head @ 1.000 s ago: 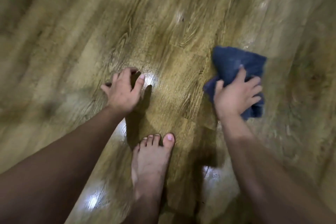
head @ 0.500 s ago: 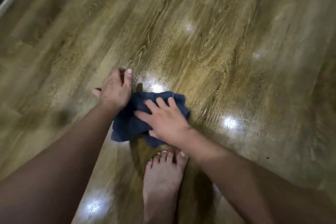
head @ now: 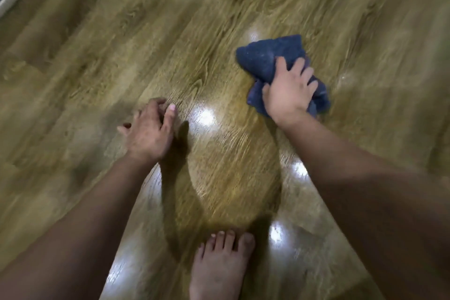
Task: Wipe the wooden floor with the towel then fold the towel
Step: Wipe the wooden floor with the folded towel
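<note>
Moved: towel (head: 272, 61) swept from beside the left hand, out to the right.
Left hand (head: 148, 131): fingertips planted on the wooden floor (head: 121, 31), grip holding nothing; likely bracing the crouch.
Foot (head: 219, 265): flat on floor, near bottom centre.
Right hand (head: 289, 90): grip bunched into the crumpled towel, pressing it down mid-wipe.
Stage: wiping under way; folding not yet begun.

Dim, warm light — white glare spots on the glossy wooden floor (head: 219, 31), seemingly from overhead lamps. Arm shadows fall dark — motion blur smears the edges, wide-angle distortion bends the planks.
</note>
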Tool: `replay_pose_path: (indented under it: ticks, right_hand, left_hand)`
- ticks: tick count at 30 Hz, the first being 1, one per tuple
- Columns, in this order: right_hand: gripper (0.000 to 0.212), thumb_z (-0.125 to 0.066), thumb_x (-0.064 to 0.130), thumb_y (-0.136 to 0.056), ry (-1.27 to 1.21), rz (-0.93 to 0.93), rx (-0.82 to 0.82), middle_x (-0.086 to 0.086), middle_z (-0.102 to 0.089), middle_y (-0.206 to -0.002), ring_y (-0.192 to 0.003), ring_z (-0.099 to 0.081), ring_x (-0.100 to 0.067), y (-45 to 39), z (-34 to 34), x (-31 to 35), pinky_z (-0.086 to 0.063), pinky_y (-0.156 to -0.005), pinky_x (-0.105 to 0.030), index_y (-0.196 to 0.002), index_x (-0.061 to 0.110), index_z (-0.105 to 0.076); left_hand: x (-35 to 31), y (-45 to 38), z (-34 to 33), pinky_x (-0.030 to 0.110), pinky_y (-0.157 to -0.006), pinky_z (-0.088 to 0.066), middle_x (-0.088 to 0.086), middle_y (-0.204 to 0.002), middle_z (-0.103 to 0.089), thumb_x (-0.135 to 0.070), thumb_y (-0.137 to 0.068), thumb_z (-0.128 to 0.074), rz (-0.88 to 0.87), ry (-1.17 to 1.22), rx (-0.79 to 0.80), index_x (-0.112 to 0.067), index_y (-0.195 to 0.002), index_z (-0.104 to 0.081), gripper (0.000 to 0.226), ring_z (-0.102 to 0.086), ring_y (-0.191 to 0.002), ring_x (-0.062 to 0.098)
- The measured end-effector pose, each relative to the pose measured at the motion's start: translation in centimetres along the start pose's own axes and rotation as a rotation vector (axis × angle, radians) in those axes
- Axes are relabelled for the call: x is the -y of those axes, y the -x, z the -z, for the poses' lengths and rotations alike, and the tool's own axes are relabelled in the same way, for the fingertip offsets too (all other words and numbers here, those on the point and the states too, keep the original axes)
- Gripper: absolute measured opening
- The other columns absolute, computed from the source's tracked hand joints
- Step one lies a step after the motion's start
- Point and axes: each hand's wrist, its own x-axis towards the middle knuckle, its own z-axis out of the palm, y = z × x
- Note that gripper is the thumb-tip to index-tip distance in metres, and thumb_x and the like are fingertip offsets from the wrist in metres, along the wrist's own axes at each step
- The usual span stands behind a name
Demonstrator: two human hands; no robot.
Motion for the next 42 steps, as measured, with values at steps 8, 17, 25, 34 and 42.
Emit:
replay_pose_path:
  ticks: [8, 17, 25, 34, 42]
  right_hand:
    - [0.054, -0.067, 0.040, -0.083, -0.067, 0.588, 0.171, -0.007, -0.055, -0.138, -0.101, -0.054, -0.030, 17.6, -1.3, 4.8, -0.045, -0.085, -0.044, -0.135, 0.037, -0.054]
    - [0.055, -0.053, 0.051, -0.085, 0.040, 1.005, 0.199, -0.002, -0.051, -0.140, -0.105, -0.047, -0.023, 10.5, -1.7, -1.5, -0.041, -0.084, -0.038, -0.139, 0.041, -0.050]
    - [0.070, -0.066, 0.046, -0.083, 0.012, 0.052, -0.008, -0.013, -0.045, -0.138, -0.123, -0.043, -0.039, -11.0, 3.2, -13.1, -0.036, -0.101, -0.053, -0.147, 0.035, -0.040]
    - [0.074, -0.072, 0.049, -0.073, -0.025, -0.053, -0.061, -0.011, -0.051, -0.128, -0.110, -0.048, -0.036, -5.3, 1.4, -6.5, -0.039, -0.088, -0.048, -0.141, 0.033, -0.049]
    - [0.070, -0.064, 0.056, -0.073, -0.136, 0.553, 0.189, -0.007, -0.043, -0.135, -0.098, -0.048, -0.026, 12.5, -2.0, -1.5, -0.040, -0.081, -0.039, -0.137, 0.034, -0.047]
  left_hand:
    - [-10.2, -6.1, 1.1, 0.068, -0.104, -0.018, 0.010, -0.125, -0.053, -0.061, -0.099, -0.024, -0.138, -0.062, -0.036, -0.020, -0.116, -0.056, 0.054, -0.044, -0.125, 0.034]
    - [-18.9, -15.6, -5.6, 0.066, -0.109, -0.017, 0.005, -0.147, -0.042, -0.071, -0.095, -0.017, -0.218, -0.179, 0.157, -0.028, -0.133, -0.050, 0.067, -0.033, -0.140, 0.026]
    - [-18.3, -16.5, -8.7, 0.064, -0.106, 0.024, -0.019, -0.159, 0.031, -0.095, -0.066, 0.011, -0.138, -0.226, 0.343, -0.052, -0.152, 0.010, 0.097, 0.037, -0.143, 0.010]
    - [-21.3, -16.6, -7.3, 0.069, -0.108, 0.016, -0.009, -0.165, 0.019, -0.099, -0.060, 0.002, -0.028, -0.208, 0.420, -0.040, -0.157, -0.002, 0.114, 0.026, -0.150, 0.020]
    - [-30.6, -14.6, -7.7, 0.071, -0.111, -0.009, 0.003, -0.165, -0.004, -0.079, -0.089, -0.024, -0.602, -0.419, 0.357, -0.030, -0.155, -0.012, 0.083, -0.005, -0.151, 0.030]
